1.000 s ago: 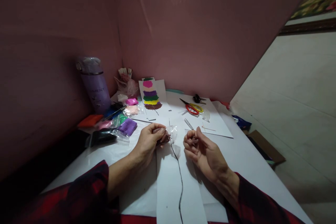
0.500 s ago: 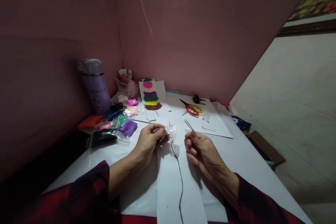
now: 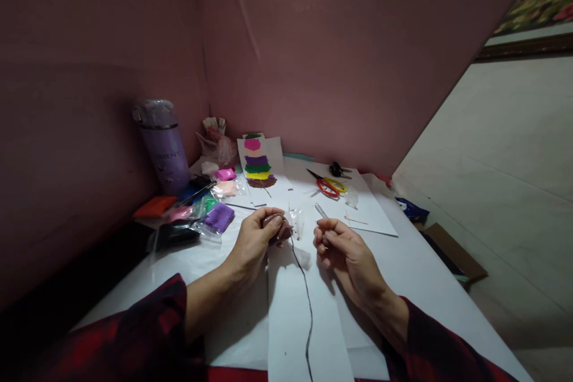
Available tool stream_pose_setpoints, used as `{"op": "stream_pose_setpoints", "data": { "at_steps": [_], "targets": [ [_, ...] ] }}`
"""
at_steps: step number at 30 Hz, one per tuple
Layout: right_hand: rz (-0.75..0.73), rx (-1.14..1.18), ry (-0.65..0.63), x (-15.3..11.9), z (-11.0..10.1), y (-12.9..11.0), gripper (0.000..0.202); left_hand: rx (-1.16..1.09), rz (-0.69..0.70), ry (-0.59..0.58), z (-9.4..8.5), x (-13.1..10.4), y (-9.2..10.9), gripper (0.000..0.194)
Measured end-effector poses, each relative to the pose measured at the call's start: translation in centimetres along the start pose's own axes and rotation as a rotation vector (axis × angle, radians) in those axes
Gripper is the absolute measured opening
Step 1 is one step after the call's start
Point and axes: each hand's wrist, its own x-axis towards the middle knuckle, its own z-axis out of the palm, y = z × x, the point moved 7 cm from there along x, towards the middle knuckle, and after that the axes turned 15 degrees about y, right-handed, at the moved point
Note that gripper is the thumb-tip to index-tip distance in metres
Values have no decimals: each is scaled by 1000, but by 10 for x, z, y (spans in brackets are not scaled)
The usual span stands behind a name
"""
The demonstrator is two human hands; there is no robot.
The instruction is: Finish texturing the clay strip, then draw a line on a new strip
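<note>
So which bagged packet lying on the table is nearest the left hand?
The purple packet, just right of the black packet; the others lying there are farther from the left hand.

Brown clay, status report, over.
Left hand: gripping brown clay in its clear bag. Right hand: fingers curled, apart from the left. Scissors beyond both hands, off the paper strip.

Two hands (image 3: 253, 240), lower centre. One bottle (image 3: 163, 155), left — one pair of scissors (image 3: 329, 185), one key bunch (image 3: 336, 169), right of centre. At least seven coloured packets (image 3: 219, 216), left of centre — overlap hides exact count.
</note>
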Motion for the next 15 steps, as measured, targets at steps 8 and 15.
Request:
{"op": "stream_pose_setpoints", "data": {
  "at_steps": [8, 15],
  "targets": [
    [-367, -525, -49, -3, 2, 1, 32, -44, -34, -82, 4, -1, -7, 31],
    [-504, -623, -65, -9, 7, -7, 26, -17, -70, -121, 5, -4, -12, 37]
  ]
}}
